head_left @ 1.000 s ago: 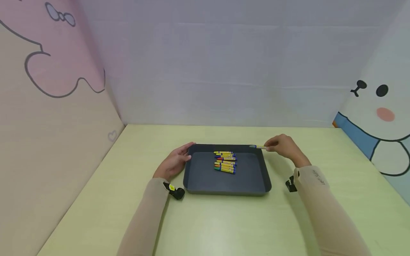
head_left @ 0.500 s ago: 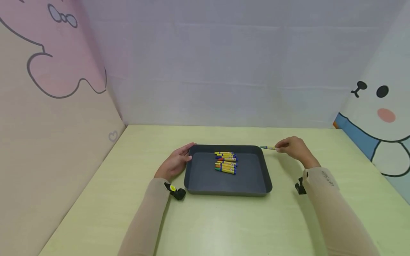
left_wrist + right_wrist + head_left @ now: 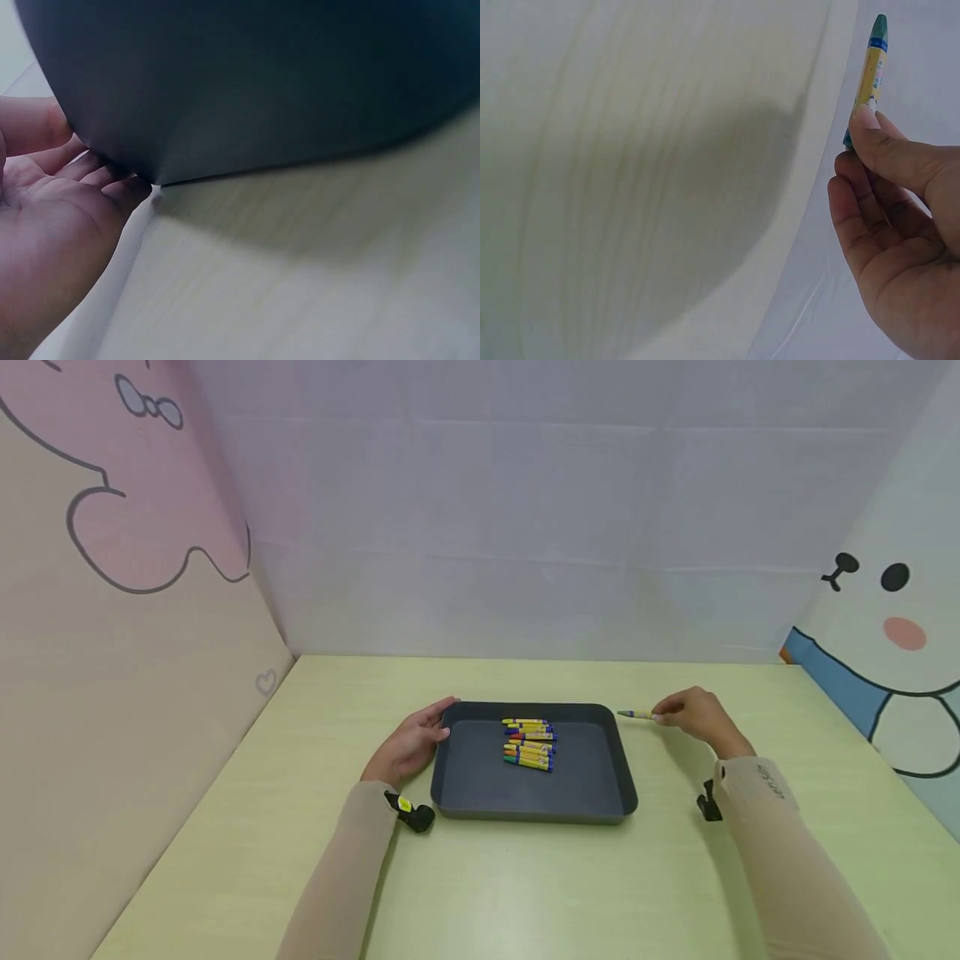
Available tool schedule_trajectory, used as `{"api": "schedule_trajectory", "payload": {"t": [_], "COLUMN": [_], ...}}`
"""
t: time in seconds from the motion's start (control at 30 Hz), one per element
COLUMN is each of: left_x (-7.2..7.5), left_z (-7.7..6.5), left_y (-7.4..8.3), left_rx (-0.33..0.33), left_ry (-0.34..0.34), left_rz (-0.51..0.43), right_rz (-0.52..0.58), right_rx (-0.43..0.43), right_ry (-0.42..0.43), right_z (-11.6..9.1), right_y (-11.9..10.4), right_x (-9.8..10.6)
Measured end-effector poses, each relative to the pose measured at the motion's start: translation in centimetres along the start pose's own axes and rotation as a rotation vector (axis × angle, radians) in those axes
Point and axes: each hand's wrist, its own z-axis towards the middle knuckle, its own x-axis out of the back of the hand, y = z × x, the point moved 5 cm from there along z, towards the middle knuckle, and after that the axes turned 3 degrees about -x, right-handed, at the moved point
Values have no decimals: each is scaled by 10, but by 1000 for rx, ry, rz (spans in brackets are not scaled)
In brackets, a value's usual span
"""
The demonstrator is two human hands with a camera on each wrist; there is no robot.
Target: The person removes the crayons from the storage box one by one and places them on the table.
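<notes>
My right hand pinches a yellow-wrapped crayon with a dark green tip between thumb and fingertips, just right of the tray's far right corner. In the right wrist view this crayon stands tip up above the thumb, its lower end at the fingers. My left hand holds the dark grey tray by its left side near the far corner. From the left wrist, the hand's thumb and fingers meet the tray wall. Several yellow-wrapped crayons lie sideways in a loose column inside the tray.
A pale wood-look table extends on all sides of the tray. A plain white back wall rises behind it. Side panels with cartoon drawings stand left and right.
My right hand has moved right and slightly nearer with the green-tipped crayon, from over the tray's far right corner to beside it. The left hand stays at the tray.
</notes>
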Motion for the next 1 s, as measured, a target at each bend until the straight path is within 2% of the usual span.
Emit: {"api": "schedule_trajectory", "payload": {"t": [0.73,1.0], "left_x": [-1,0], "left_z": [-1,-1], "left_y": [0,-2], "left_rx": [4,2], "left_ry": [11,16], "left_rz": [-15,-16], "right_rz": [14,10], "right_rx": [-45,-47], "right_ry": [-63,-55], "right_z": [3,2], "right_y": [17,16], "right_x": [-12,-14]}}
